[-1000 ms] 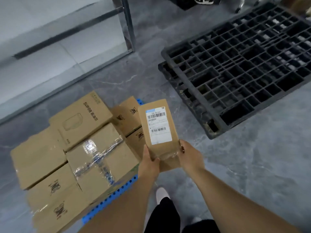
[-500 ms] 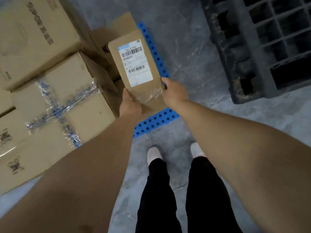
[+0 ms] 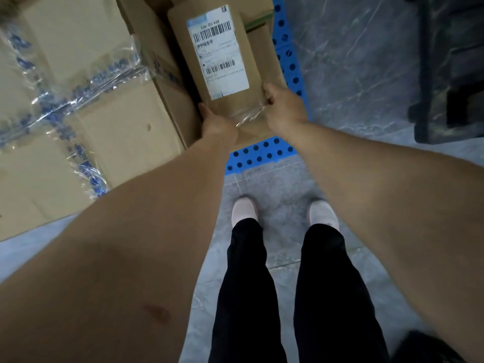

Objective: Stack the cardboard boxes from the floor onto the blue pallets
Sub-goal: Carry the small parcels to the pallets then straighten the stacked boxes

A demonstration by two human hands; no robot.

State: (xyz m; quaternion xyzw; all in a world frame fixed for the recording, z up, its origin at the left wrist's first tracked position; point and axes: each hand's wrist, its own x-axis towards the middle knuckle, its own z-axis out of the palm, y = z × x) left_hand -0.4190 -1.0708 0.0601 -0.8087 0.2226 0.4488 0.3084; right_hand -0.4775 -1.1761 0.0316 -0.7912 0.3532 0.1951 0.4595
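A flat brown cardboard box [image 3: 180,61] with a white barcode label and clear tape is held at its near end by both hands. My left hand [image 3: 216,123] grips its left near corner and my right hand [image 3: 284,107] grips its right near corner. The box lies low over another brown box at the corner of the blue pallet [image 3: 262,154], close beside a large taped box [image 3: 86,100]. I cannot tell whether it rests on the box below.
Several stacked cardboard boxes fill the left. A black plastic pallet [image 3: 445,74] lies on the grey floor at right. My legs in black trousers and two pale shoes [image 3: 245,208] stand just before the blue pallet.
The labelled box has come down and forward to the pallet's corner, both hands still on it. My head has tilted down and closer, so the black pallet has slid to the right edge.
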